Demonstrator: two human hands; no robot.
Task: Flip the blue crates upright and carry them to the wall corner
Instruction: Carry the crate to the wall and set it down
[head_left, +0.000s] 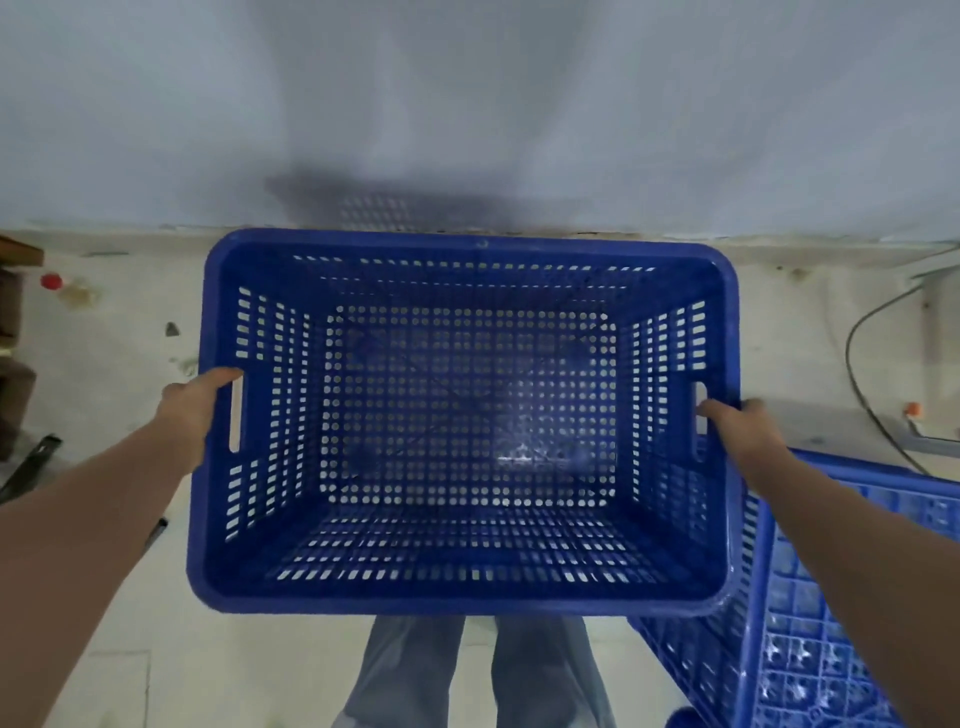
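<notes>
Blue crate (467, 415) upright; left hand (189, 410) and right hand (743, 428) each grip closed around its side handles.

1 head view, steeply downward, close over crate (467, 415), edges seemingly blurred

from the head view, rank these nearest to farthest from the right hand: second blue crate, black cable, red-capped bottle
1. The second blue crate, bottom side up on the floor just below the right hand.
2. The black cable, on the floor further out to the right.
3. The red-capped bottle, lying far across on the left, beyond the held crate.
</notes>
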